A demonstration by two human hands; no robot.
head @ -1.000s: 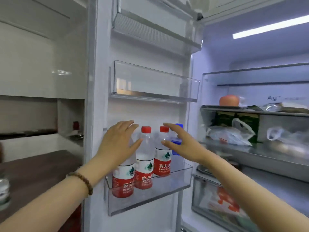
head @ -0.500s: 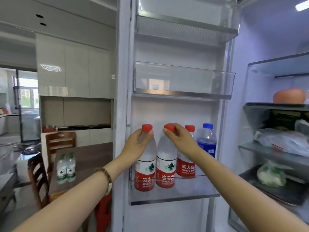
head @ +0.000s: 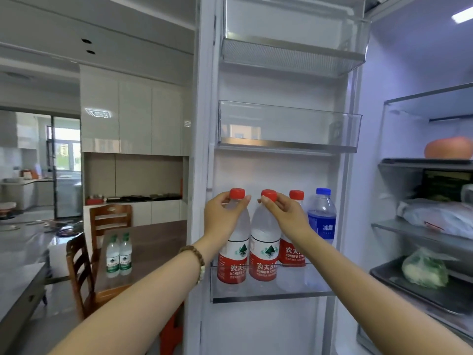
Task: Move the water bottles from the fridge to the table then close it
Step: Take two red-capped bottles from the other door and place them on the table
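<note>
The fridge door stands open, and its lowest clear door bin [head: 271, 293] holds several water bottles. My left hand [head: 221, 219] grips the neck of the leftmost red-capped bottle [head: 234, 262]. My right hand [head: 286, 213] grips the neck of the second red-capped bottle [head: 265, 260]. Behind my right hand stand a third red-capped bottle [head: 294, 252] and a blue-capped, blue-labelled bottle [head: 323, 221]. Two green-labelled bottles [head: 119, 254] stand on the dark wooden table [head: 153, 242] at the left.
Two empty door bins [head: 289, 129] hang above the bottles. Fridge shelves at the right carry an orange fruit [head: 448, 147], bagged food [head: 440, 219] and a tray with greens [head: 425, 272]. Wooden chairs [head: 82, 265] stand by the table, a grey counter [head: 18, 285] at far left.
Both hands went from reaching toward the bottles to closing around the necks of the two leftmost red-capped bottles. The view has shifted left, showing the table.
</note>
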